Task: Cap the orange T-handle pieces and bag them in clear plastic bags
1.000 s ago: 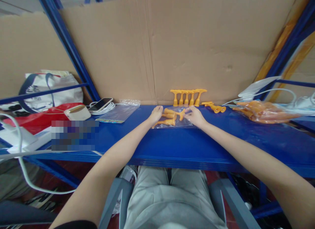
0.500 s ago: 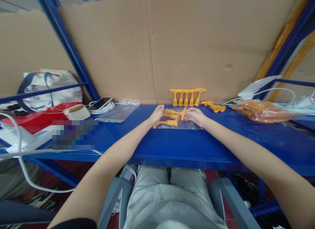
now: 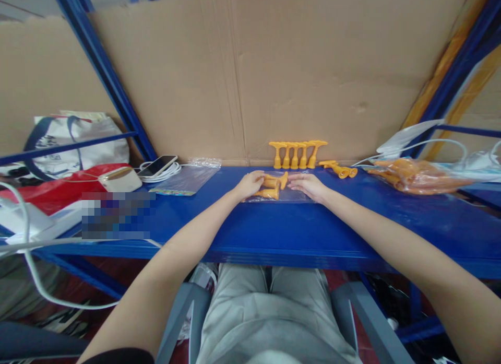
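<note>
Several orange hammer-shaped plastic pieces (image 3: 270, 193) lie on or in a clear plastic bag (image 3: 299, 195) in the middle of the blue shelf. My left hand (image 3: 250, 184) is closed over their left ends and partly hides them. My right hand (image 3: 310, 186) rests at the bag's right side with fingers stretched out toward the nearest piece's T-shaped end (image 3: 284, 180). Behind, several matching orange pieces (image 3: 296, 154) stand in a row against the cardboard. A few more (image 3: 341, 169) lie to the right of that row.
A flat clear bag (image 3: 193, 177), a phone (image 3: 158, 166) and a coiled white cable (image 3: 170, 172) lie to the left. Farther left are a red bag (image 3: 74, 181) and a white tote (image 3: 78, 139). A filled plastic bag of orange pieces (image 3: 418, 176) lies at right.
My left hand has come inward over the left ends of the pieces, which now sit bunched closer and slightly left. My right hand has moved a little left, its fingers straighter.
</note>
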Tool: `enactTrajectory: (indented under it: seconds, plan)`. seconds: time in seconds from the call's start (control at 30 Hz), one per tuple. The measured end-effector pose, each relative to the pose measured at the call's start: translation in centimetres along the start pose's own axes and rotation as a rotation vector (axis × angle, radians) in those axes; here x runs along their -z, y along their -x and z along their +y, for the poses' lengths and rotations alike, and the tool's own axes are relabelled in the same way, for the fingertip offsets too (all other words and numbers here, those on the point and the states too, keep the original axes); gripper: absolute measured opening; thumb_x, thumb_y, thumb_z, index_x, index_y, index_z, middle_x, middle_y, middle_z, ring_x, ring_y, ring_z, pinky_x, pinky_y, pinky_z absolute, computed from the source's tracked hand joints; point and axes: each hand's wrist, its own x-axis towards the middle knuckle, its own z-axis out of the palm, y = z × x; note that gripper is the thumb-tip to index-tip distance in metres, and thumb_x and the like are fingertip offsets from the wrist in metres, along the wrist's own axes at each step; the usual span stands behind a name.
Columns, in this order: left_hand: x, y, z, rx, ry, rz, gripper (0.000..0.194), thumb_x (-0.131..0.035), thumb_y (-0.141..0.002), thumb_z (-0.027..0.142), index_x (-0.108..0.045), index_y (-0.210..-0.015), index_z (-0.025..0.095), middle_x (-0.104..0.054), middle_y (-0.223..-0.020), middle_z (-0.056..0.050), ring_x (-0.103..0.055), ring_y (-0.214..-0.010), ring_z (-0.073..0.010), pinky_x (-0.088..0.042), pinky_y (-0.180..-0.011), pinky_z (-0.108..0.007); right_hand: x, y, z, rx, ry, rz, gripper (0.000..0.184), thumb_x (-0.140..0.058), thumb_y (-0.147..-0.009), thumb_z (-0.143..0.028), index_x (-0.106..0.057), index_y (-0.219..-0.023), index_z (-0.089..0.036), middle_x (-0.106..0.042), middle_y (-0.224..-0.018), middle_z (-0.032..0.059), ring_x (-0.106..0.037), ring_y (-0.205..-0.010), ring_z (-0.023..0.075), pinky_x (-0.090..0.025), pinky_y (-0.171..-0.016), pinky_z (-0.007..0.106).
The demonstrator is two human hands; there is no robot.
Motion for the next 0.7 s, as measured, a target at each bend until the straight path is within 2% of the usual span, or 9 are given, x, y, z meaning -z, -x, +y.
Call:
enactTrajectory:
  seconds: [0.1, 0.23, 0.3, 0.4, 0.47, 0.53, 0.63, 0.7]
  plan:
    - [-0.12, 0.09, -0.11, -0.054, -0.087, -0.142, 0.045, -0.038, -0.093, 0.025, -0.059, -0.132, 0.022, -0.050, -0.149, -0.004, -0.037, -0.143, -0.0180, -0.021, -0.121, -0.037, -0.06, -0.03, 0.06, 0.019, 0.057, 0.003, 0.016, -0.066, -0.074, 0.003, -0.068, -0.078, -0.013, -0.074, -0.079, 0.0058, -0.065, -0.058, 0.0097, -0.059, -0.072, 0.026]
    - [-0.14, 0.13, -0.25, -0.036, -0.162, -0.237, 0.052, -0.031, -0.097, 0.032, -0.044, -0.146, 0.020, -0.029, -0.160, -0.006, -0.021, -0.150, -0.0179, -0.014, -0.122, -0.038, -0.07, -0.06, -0.05, 0.042, 0.144, -0.014, 0.009, -0.070, -0.077, -0.005, -0.070, -0.083, -0.012, -0.074, -0.077, 0.0063, -0.061, -0.052, 0.0087, -0.056, -0.060, 0.022]
    - [-0.13, 0.15, -0.31, -0.030, -0.182, -0.268, 0.055, -0.027, -0.098, 0.034, -0.039, -0.149, 0.020, -0.024, -0.161, -0.006, -0.015, -0.151, -0.0179, -0.011, -0.123, -0.038, -0.07, -0.02, -0.18, 0.057, 0.148, -0.013, 0.011, -0.068, -0.082, -0.013, -0.072, -0.092, -0.012, -0.075, -0.087, 0.0083, -0.062, -0.053, 0.0085, -0.054, -0.056, 0.021]
    - [-0.15, 0.14, -0.39, -0.036, -0.200, -0.288, 0.056, -0.024, -0.098, 0.036, -0.034, -0.151, 0.020, -0.020, -0.162, -0.005, -0.011, -0.152, -0.0182, -0.009, -0.123, -0.038, -0.13, 0.05, -0.37, 0.108, 0.142, 0.016, 0.028, -0.066, -0.087, -0.024, -0.070, -0.114, -0.016, -0.073, -0.110, 0.0094, -0.066, -0.062, 0.0101, -0.055, -0.056, 0.022]
    - [-0.22, 0.12, -0.47, -0.035, -0.201, -0.280, 0.057, -0.025, -0.098, 0.036, -0.034, -0.152, 0.019, -0.018, -0.163, -0.006, -0.010, -0.152, -0.0190, -0.009, -0.123, -0.038, -0.16, 0.01, -0.39, 0.144, 0.174, 0.034, 0.037, -0.067, -0.086, -0.028, -0.068, -0.122, -0.019, -0.071, -0.117, 0.0083, -0.070, -0.075, 0.0143, -0.058, -0.063, 0.026]
    - [-0.27, 0.10, -0.57, -0.036, -0.193, -0.270, 0.057, -0.026, -0.098, 0.036, -0.033, -0.152, 0.019, -0.018, -0.163, -0.007, -0.011, -0.152, -0.0197, -0.011, -0.122, -0.039, -0.15, -0.14, -0.29, 0.197, 0.230, 0.040, 0.038, -0.070, -0.084, -0.029, -0.070, -0.120, -0.020, -0.071, -0.120, 0.0075, -0.071, -0.091, 0.0192, -0.059, -0.077, 0.033]
    - [-0.28, 0.12, -0.71, -0.046, -0.169, -0.259, 0.056, -0.026, -0.098, 0.038, -0.032, -0.152, 0.024, -0.018, -0.163, -0.005, -0.012, -0.152, -0.0200, -0.013, -0.122, -0.044, -0.06, -0.43, 0.04, 0.304, 0.312, 0.020, 0.033, -0.073, -0.080, -0.028, -0.074, -0.112, -0.020, -0.069, -0.126, 0.0070, -0.065, -0.113, 0.0230, -0.050, -0.100, 0.041]
    - [-0.24, 0.19, -0.71, -0.044, -0.160, -0.253, 0.056, -0.026, -0.098, 0.038, -0.031, -0.152, 0.025, -0.018, -0.163, -0.005, -0.013, -0.152, -0.0202, -0.013, -0.121, -0.046, 0.04, -0.55, 0.28, 0.324, 0.348, -0.021, 0.030, -0.075, -0.078, -0.028, -0.076, -0.106, -0.020, -0.069, -0.125, 0.0073, -0.062, -0.118, 0.0243, -0.043, -0.108, 0.045]
